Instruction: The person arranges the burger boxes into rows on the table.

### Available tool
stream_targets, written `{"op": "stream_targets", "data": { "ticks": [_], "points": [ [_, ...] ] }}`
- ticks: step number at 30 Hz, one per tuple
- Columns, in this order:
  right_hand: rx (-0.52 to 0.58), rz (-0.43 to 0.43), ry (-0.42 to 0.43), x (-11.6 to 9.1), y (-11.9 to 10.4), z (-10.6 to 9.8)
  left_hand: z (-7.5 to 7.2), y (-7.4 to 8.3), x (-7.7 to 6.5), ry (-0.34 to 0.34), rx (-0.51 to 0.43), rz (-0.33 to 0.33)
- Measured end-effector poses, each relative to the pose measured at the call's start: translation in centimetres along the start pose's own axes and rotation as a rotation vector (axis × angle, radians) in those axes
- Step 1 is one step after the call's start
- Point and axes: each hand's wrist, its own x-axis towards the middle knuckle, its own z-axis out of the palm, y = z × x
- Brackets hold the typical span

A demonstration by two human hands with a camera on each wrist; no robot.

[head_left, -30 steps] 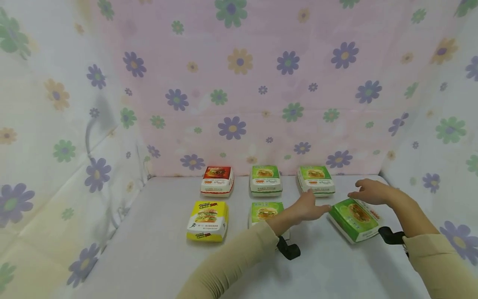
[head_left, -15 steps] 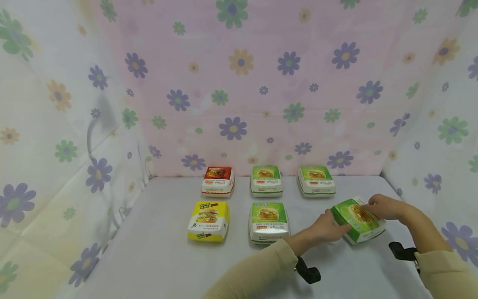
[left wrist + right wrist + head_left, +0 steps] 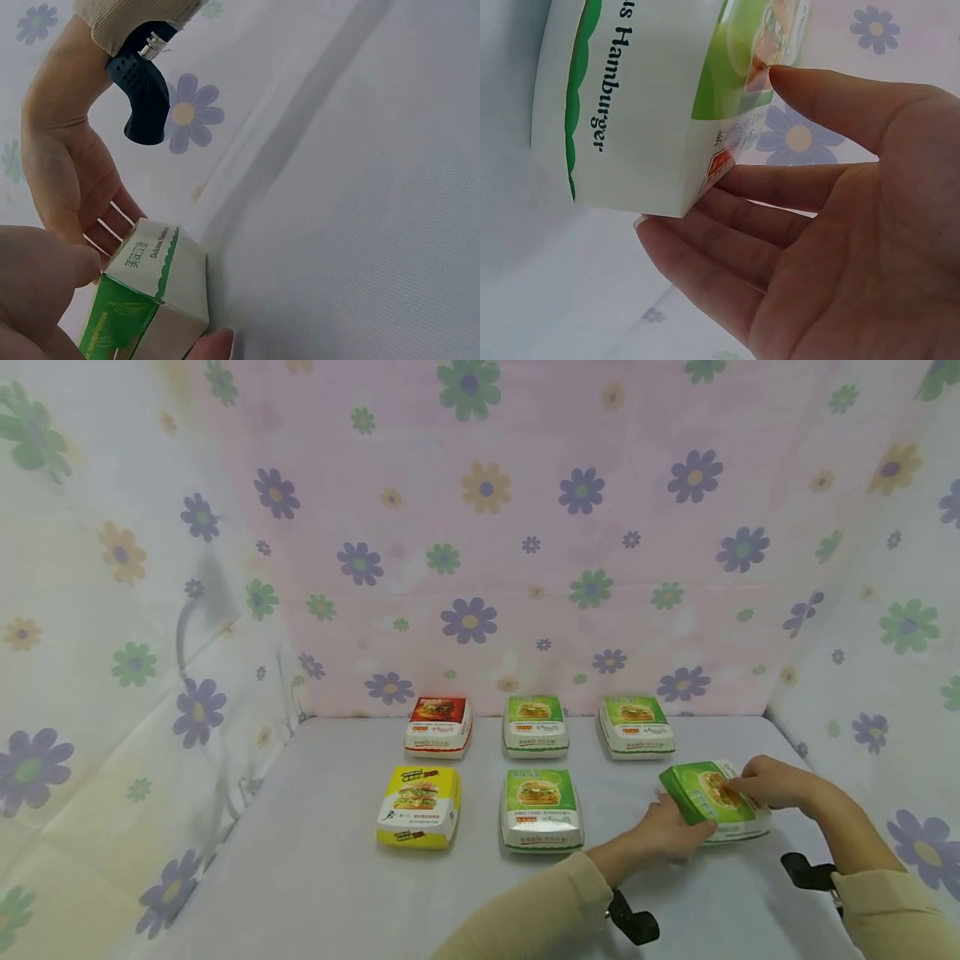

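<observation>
A green and white hamburger box (image 3: 708, 793) sits at the right of the table, turned at an angle, with a burger picture on its lid. My left hand (image 3: 670, 832) grips its near left corner, thumb over the lid's edge. On the far right side, my right hand (image 3: 776, 783) holds the box between thumb and fingers. The right wrist view shows that thumb on the lid of the box (image 3: 641, 105) and the fingers against the side. In the left wrist view both hands flank the box (image 3: 154, 292); some left fingers are hidden.
Behind stand a red box (image 3: 438, 727) and two green boxes, (image 3: 536, 727) one of them further right. In the front row are a yellow box (image 3: 418, 808) and a green box (image 3: 542, 812). Flowered cloth walls (image 3: 525, 568) close in the white table (image 3: 315, 860).
Both hands have come down onto the box from apart and now grip it. My left hand moved right and nearer. The box has turned slightly.
</observation>
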Motion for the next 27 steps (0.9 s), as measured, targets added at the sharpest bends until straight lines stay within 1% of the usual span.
{"op": "stream_targets", "data": {
  "ticks": [5, 7, 10, 12, 14, 17, 20, 24, 27],
  "points": [
    [0.024, 0.004, -0.021, -0.3, 0.3, 0.1, 0.1, 0.1, 0.0, -0.004, -0.044, -0.019],
    [0.036, 0.021, -0.03, -0.3, 0.4, 0.2, -0.1, 0.2, 0.0, -0.01, -0.025, -0.018],
    [0.034, 0.069, -0.04, -0.6, 0.4, 0.3, -0.7, 0.1, 0.3, -0.016, -0.012, 0.006],
    [0.031, 0.117, -0.046, -0.7, 0.3, 0.4, -1.2, 0.1, 0.6, -0.014, -0.011, 0.028],
    [0.026, 0.142, -0.054, -1.0, 0.1, 0.4, -1.8, 0.0, 1.0, -0.001, -0.038, 0.047],
    [0.029, 0.164, -0.068, -1.3, -0.2, 0.2, -2.3, 0.1, 1.4, 0.016, -0.056, 0.056],
    [0.027, 0.177, -0.074, -1.5, -0.5, 0.0, -2.5, 0.1, 1.4, 0.032, -0.054, 0.051],
    [-0.001, 0.189, -0.067, -1.8, -0.4, -0.9, -2.4, 0.0, 1.1, 0.044, -0.034, 0.03],
    [-0.034, 0.145, -0.051, -1.6, 0.0, -1.7, -2.2, -0.1, 0.8, 0.05, -0.031, 0.003]
  ]
}}
